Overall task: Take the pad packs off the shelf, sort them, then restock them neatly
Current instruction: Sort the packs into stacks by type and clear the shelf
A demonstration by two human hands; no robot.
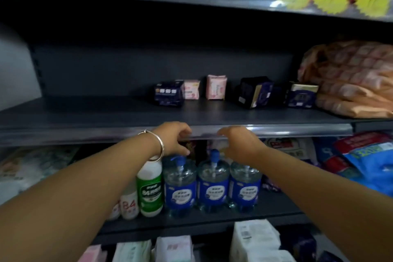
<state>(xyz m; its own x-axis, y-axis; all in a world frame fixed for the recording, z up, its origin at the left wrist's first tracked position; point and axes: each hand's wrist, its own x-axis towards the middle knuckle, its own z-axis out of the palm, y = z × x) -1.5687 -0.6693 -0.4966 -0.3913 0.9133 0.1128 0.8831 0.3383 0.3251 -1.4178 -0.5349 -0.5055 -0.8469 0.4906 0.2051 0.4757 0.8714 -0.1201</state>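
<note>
Both my forearms fill the bottom of the view, reaching up toward the front lip of the dark shelf (85, 117). My left hand (173, 138), a silver bangle (154, 143) on its wrist, hangs just under that lip with the fingers loosely curled and holding nothing; my right hand (238, 142) sits beside it the same way, empty, fingers relaxed and bent. The pad packs are well back on the shelf, out of my grip: a dark navy pack (169, 93) touching a small pink pack (192, 89), a second pink pack (216, 87) standing upright on its own, then a tilted navy pack (255, 92) and another navy one (302, 95) just beside a big peach-coloured bundle (350, 78). I judge the risk lies in the reach: the packs are set deep, and going in from this low I could catch my wrists on the shelf edge or knock the upright pink pack flat. The tilted navy pack looks ready to topple if nudged. Below my hands stand three blue pump bottles (212, 185) and a green-labelled bottle (151, 189); a dropped pack, or my bangle swinging down, could tip one over.
</note>
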